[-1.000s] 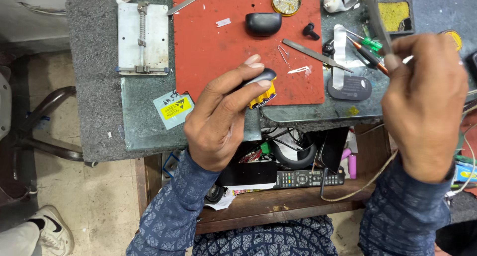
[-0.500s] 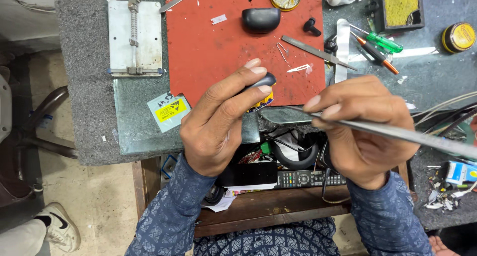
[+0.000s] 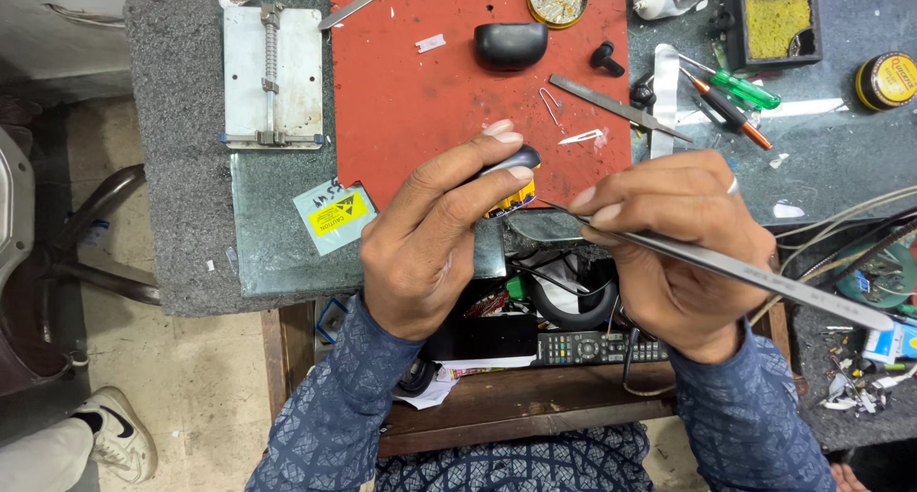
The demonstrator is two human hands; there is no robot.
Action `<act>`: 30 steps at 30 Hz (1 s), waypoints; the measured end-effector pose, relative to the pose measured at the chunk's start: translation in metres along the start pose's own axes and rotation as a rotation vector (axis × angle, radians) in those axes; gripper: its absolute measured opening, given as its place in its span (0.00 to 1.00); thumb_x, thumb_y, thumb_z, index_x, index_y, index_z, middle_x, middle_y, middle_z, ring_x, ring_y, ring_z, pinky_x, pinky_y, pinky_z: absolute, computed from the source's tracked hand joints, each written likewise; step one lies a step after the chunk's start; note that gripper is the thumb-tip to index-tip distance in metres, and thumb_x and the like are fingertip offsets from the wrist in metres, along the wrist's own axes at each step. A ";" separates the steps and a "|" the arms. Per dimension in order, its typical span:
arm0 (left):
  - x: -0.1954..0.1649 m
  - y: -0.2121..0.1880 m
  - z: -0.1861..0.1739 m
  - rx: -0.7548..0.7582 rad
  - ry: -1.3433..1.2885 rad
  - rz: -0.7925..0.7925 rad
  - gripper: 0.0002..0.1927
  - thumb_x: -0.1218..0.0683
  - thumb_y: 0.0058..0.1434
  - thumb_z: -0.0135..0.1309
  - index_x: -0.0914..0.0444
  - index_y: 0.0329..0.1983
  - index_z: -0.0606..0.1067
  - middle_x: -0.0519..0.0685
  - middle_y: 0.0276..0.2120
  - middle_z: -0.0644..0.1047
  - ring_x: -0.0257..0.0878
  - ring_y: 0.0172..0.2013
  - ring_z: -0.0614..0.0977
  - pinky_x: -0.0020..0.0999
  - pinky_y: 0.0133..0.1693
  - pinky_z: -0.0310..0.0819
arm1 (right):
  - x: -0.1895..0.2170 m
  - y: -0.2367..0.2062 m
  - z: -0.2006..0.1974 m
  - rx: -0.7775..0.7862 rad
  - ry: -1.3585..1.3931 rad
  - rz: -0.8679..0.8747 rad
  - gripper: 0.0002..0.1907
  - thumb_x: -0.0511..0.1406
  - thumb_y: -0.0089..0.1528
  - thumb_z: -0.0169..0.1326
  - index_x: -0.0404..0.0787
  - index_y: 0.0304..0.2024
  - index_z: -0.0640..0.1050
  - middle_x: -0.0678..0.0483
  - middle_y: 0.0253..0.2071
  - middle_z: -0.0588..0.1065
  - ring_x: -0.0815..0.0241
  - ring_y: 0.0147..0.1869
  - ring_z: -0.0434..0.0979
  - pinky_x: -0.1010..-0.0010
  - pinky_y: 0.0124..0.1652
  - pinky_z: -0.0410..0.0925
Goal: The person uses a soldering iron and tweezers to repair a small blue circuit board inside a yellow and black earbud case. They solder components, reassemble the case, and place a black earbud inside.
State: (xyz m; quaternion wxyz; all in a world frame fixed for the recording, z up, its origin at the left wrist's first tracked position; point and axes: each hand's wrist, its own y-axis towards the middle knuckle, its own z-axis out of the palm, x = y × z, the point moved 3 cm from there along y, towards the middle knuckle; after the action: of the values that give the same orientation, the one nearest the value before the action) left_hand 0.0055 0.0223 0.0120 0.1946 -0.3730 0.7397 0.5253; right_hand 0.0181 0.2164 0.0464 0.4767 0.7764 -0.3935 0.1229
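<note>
At the frame's centre, the left hand (image 3: 430, 234) grips one small black rounded earbud case (image 3: 513, 170); the right hand (image 3: 673, 244) pinches one long steel tweezers (image 3: 755, 277), tip touching it, over the red mat (image 3: 420, 100).

A grey workbench (image 3: 181, 167) topped with a glass sheet (image 3: 277, 244) is set over a wooden shelf (image 3: 516, 411). A worn concrete floor (image 3: 191, 396) is seen at the left, where a dark chair (image 3: 57, 263) is placed. Even light is cast throughout.
</note>
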 end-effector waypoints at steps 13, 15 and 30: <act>0.000 0.000 -0.001 0.015 0.028 0.002 0.22 0.75 0.64 0.52 0.63 0.57 0.77 0.52 0.59 0.77 0.45 0.59 0.82 0.33 0.61 0.83 | -0.002 0.006 0.004 0.037 0.043 0.028 0.11 0.23 0.60 0.63 0.37 0.39 0.75 0.51 0.39 0.80 0.59 0.47 0.81 0.71 0.50 0.68; 0.000 -0.001 -0.001 0.019 0.024 0.000 0.22 0.75 0.64 0.52 0.63 0.57 0.77 0.52 0.59 0.77 0.44 0.59 0.82 0.33 0.61 0.83 | -0.003 0.005 0.005 0.036 0.045 0.025 0.11 0.23 0.60 0.63 0.37 0.40 0.75 0.51 0.40 0.80 0.59 0.47 0.80 0.71 0.50 0.68; 0.000 0.001 0.000 0.000 0.037 -0.002 0.21 0.73 0.66 0.55 0.62 0.57 0.77 0.51 0.59 0.77 0.44 0.59 0.82 0.32 0.60 0.81 | -0.004 -0.003 0.004 -0.033 0.199 0.133 0.08 0.24 0.61 0.62 0.35 0.39 0.75 0.50 0.38 0.79 0.61 0.46 0.80 0.74 0.45 0.72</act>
State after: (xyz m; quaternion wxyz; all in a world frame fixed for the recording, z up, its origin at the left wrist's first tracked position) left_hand 0.0049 0.0225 0.0121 0.1813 -0.3834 0.7427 0.5181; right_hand 0.0166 0.2156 0.0404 0.5170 0.7246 -0.3968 0.2243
